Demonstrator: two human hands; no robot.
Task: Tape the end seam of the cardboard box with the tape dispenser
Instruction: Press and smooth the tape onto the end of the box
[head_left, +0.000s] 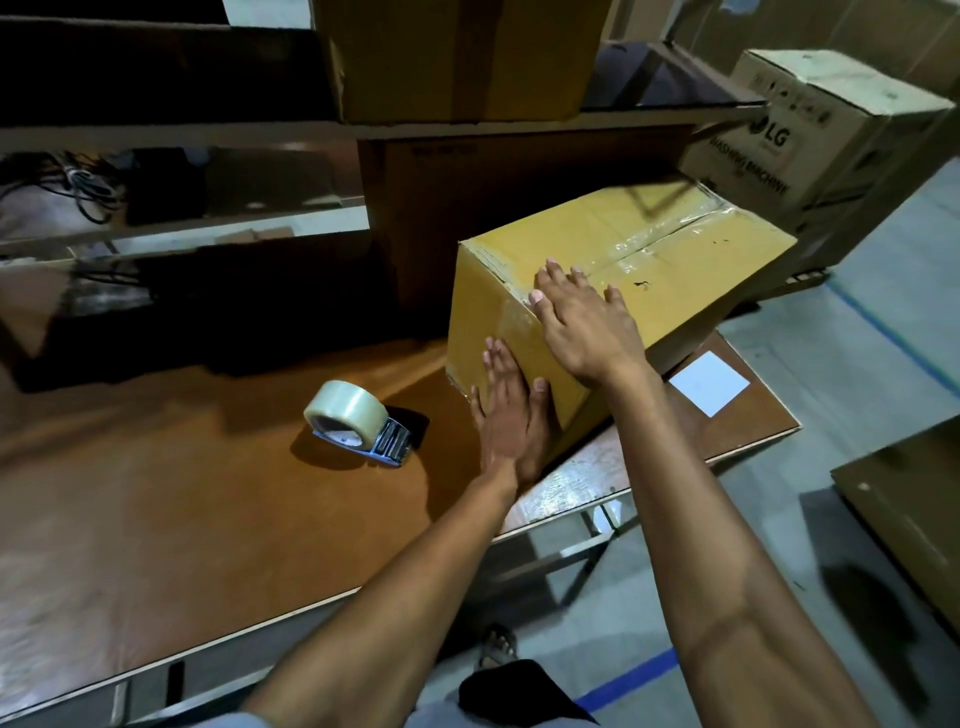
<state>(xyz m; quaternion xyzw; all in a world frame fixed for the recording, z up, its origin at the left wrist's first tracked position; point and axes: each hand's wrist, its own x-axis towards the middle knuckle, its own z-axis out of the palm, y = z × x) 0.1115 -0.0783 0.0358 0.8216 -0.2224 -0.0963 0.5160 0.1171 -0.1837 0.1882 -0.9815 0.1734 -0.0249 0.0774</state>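
Note:
A yellow-brown cardboard box (670, 260) lies on the brown table (182, 493), with clear tape shining along its top seam. My left hand (511, 410) presses flat against the box's near end face, fingers spread. My right hand (582, 322) lies flat over the top near edge of the box, palm down. The tape dispenser (358, 423), carrying a roll of clear tape, rests on the table to the left of the box, a short way from my left hand. Neither hand holds anything.
A white sheet (709, 382) lies on the table corner right of the box. Behind stand shelves with a large brown carton (457, 57). A printed LG carton (815, 140) sits at the back right. Floor with blue tape lines lies to the right.

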